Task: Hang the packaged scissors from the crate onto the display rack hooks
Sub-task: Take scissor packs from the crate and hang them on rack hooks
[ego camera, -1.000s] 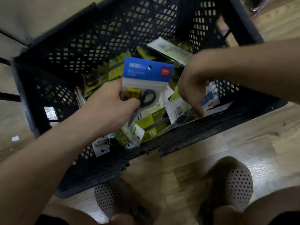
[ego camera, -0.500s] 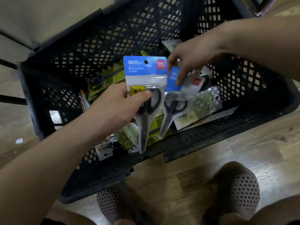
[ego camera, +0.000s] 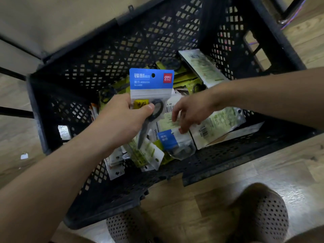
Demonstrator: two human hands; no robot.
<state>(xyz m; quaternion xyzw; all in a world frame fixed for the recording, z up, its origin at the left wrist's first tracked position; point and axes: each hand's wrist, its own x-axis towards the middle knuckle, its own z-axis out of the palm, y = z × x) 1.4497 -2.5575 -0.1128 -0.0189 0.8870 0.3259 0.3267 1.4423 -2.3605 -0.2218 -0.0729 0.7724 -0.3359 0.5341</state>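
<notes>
By the left hand [ego camera: 122, 120] a blue pack [ego camera: 151, 81] is being held upright over the crate [ego camera: 122, 41], pinched under the thumb at the scissor handles. To its right, a second pack [ego camera: 175, 144], lifted half a second ago, is now being left lying in the crate. The right hand [ego camera: 191, 111] is being held slack-fingered just above it, gripping nothing. Seemingly only one pack is being readied for hanging.

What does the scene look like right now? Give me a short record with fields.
left hand: grips blue-topped scissors pack upright above the crate
right hand: fingers relaxed, over second blue pack lying in crate; contact unclear
crate contents: many green and white packs
display rack: not in view
</notes>
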